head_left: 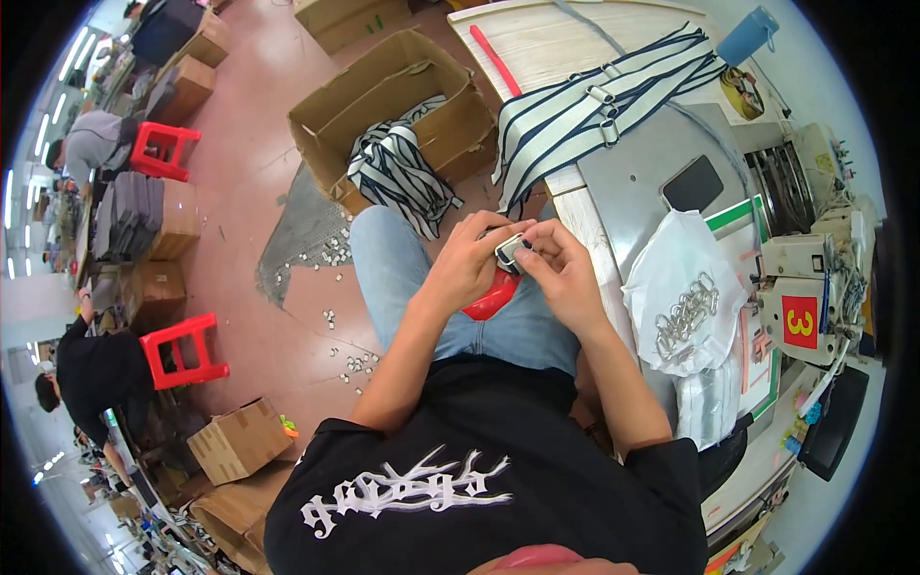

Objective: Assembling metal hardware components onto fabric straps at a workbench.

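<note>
Above my lap, both hands meet at a metal buckle (510, 251) with a bit of white-and-navy webbing at it. My left hand (468, 257) is closed round the webbing side, fingers bent over the top. From the other side my right hand (561, 264) pinches the buckle's edge between thumb and fingers. Just below them a red rounded thing (494, 297) lies between my thighs; its kind is unclear. Striped webbing straps (565, 125) with metal buckles drape over the table corner ahead to the right. More striped webbing (395, 168) hangs out of an open cardboard box.
The cardboard box (326, 144) stands on the floor ahead. On the table (628, 244) lie a phone (692, 184), a white bag (647, 273) with metal rings and a blue bottle (747, 36), near a sewing machine (805, 297). Small pieces (355, 364) litter the floor; red stools (187, 350) and co-workers are left.
</note>
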`<state>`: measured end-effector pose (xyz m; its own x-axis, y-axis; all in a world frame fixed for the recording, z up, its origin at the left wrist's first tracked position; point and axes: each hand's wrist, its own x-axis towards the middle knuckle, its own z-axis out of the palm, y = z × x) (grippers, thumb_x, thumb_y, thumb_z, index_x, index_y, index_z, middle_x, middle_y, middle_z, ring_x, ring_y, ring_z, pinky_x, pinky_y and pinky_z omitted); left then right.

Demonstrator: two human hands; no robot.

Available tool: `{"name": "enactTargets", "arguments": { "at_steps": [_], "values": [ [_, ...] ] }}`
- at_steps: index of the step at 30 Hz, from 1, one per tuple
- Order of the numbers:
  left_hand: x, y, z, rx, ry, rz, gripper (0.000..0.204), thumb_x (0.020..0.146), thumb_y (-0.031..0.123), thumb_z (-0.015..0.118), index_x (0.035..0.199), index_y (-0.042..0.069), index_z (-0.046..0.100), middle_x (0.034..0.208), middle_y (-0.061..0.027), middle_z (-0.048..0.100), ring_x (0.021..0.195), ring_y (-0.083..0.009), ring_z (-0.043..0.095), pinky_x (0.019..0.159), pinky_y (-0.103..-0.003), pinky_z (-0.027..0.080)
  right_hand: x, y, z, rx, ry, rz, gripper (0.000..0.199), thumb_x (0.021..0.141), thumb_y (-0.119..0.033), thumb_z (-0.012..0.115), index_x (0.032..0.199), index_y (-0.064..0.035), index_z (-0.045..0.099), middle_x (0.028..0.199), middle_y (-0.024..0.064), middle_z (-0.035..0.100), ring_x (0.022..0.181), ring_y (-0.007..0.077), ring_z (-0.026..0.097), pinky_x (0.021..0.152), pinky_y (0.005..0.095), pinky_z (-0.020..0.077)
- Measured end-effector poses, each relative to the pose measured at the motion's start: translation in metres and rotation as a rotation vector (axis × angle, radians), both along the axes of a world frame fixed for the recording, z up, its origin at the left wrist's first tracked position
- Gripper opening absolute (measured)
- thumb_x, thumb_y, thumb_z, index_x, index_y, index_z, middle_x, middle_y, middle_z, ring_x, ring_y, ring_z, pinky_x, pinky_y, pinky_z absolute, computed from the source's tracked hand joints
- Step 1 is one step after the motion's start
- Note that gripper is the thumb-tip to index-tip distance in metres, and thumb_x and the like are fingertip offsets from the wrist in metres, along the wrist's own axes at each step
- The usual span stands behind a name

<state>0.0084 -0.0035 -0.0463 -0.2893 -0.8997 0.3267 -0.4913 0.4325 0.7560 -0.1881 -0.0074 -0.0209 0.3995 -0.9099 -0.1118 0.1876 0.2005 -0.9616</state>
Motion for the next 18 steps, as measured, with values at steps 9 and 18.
{"name": "enactTargets", "arguments": {
  "at_steps": [9,18],
  "values": [
    [0.014,0.019,0.009,0.535,0.707,0.012,0.022,0.103,0.006,0.064,0.123,-0.002,0.069,0.103,-0.0036,0.062,0.091,-0.0105,0.066,0.078,-0.025,0.054,0.003,0.003,-0.006,-0.116,0.063,-0.028,0.014,0.103,-0.002,0.065,0.116,-0.0019,0.06,0.109,0.0034,0.067,0.103,0.0088,0.061,0.093,0.0246,0.0478],
    [0.029,0.016,0.019,0.902,0.767,-0.131,0.013,0.097,0.002,0.068,0.109,-0.002,0.065,0.097,-0.0034,0.07,0.083,-0.0086,0.067,0.075,-0.024,0.055,-0.001,0.003,0.007,-0.419,0.267,0.041,0.014,0.093,-0.004,0.072,0.107,-0.0037,0.068,0.112,0.0108,0.062,0.113,0.0248,0.061,0.101,0.0331,0.0469]
  ]
}}
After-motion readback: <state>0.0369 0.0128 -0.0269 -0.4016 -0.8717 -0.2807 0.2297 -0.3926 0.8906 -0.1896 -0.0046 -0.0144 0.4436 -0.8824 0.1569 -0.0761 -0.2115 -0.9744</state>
